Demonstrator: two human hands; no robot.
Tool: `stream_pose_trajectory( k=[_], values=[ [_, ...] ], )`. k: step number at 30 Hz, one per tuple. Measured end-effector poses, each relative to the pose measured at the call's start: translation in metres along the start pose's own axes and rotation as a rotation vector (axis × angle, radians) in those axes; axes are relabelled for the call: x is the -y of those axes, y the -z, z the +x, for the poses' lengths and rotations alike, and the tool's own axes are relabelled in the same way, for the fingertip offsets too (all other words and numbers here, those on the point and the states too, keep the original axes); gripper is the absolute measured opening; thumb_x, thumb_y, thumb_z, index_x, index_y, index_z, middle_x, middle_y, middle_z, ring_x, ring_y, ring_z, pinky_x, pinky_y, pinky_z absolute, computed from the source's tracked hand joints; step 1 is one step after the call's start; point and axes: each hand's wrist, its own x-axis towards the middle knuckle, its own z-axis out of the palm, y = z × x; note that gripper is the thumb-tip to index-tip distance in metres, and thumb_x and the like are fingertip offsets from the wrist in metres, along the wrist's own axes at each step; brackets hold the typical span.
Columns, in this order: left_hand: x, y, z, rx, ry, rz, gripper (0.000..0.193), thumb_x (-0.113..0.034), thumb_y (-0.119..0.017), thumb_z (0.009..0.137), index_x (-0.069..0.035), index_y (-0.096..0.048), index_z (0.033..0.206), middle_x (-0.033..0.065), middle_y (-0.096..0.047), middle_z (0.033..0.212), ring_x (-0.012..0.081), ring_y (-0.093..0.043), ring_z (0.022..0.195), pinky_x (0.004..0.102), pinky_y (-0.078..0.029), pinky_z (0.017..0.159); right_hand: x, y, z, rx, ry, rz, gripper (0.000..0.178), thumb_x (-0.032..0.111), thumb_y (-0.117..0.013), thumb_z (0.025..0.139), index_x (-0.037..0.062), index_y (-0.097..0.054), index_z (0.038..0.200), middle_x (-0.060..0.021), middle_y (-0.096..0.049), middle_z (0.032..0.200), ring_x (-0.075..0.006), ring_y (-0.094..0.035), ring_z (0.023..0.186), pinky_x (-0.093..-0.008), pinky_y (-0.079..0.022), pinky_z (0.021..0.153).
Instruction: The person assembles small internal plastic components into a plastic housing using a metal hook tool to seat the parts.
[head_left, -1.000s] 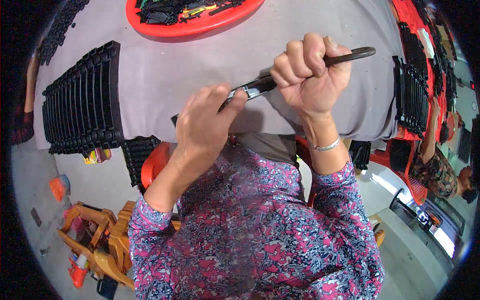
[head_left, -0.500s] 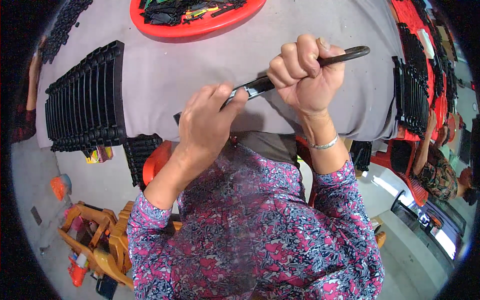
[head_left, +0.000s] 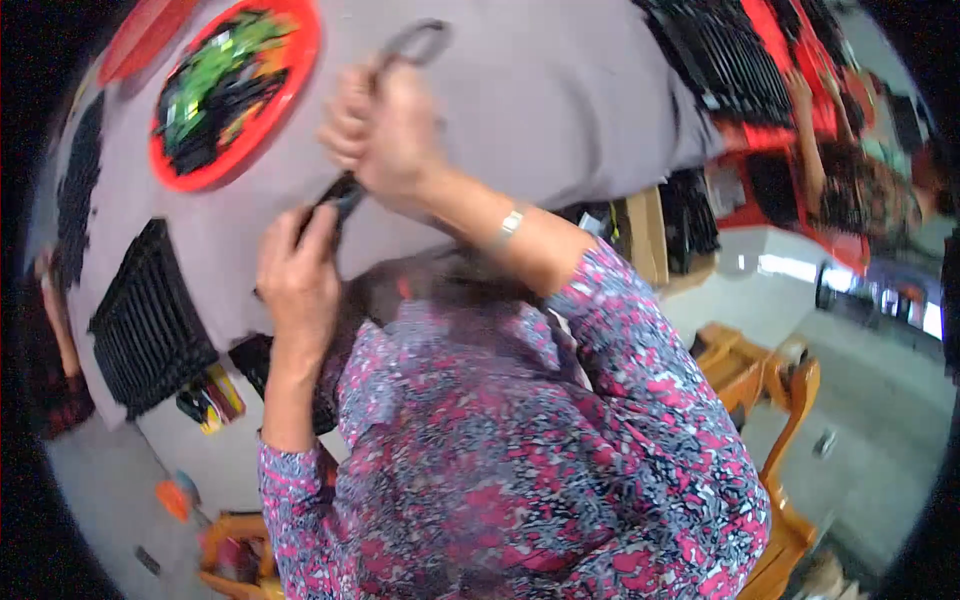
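Note:
My right hand [head_left: 390,130], blurred by motion, is closed round a dark tool with a looped end [head_left: 390,48]. The loop sticks out beyond the top of my fist. Below that fist, a narrow black strip [head_left: 343,192] slants down toward my left hand [head_left: 300,285]. The fingers of my left hand are bent round the strip's lower end, most of which they hide. Both hands are over the grey cloth-covered table [head_left: 520,110]. The blur hides where the tool and the strip meet.
A red round tray [head_left: 295,95] at the far left holds black, green and orange pieces. Rows of black slatted parts lie at left [head_left: 150,320] and far right [head_left: 720,60]. People sit at the left [head_left: 60,330] and right [head_left: 835,190]. A wooden chair [head_left: 795,400] stands behind at right.
The view has swung, so the table and tray are turned. Both hands appear farther left, and the tool now points up rather than to the right. My right hand still grips it.

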Motion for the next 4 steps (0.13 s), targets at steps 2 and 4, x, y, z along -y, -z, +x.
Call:
stream_pose_trajectory(
  k=[2,4],
  values=[
    [0.007,-0.001,0.0,-0.015,-0.027,0.049,0.04,0.007,-0.064,0.08,-0.007,-0.068,0.117,0.0147,-0.062,0.104,0.0317,-0.063,0.097,0.0385,-0.05,0.085,0.006,-0.005,0.012,-0.017,0.078,-0.057,0.049,0.05,-0.028,0.1,0.0149,-0.031,0.065,0.004,-0.025,0.051,-0.0101,-0.022,0.042,-0.0274,-0.018,0.039],
    [0.007,-0.002,0.005,0.016,-0.037,0.089,0.039,0.007,-0.062,0.081,-0.002,-0.066,0.119,0.0159,-0.062,0.108,0.0317,-0.063,0.098,0.0378,-0.05,0.087,0.023,-0.006,0.023,-0.114,0.026,-0.081,0.055,0.062,-0.036,0.095,0.0133,-0.035,0.069,0.0024,-0.027,0.051,-0.01,-0.025,0.04,-0.0271,-0.02,0.037]
  ],
)
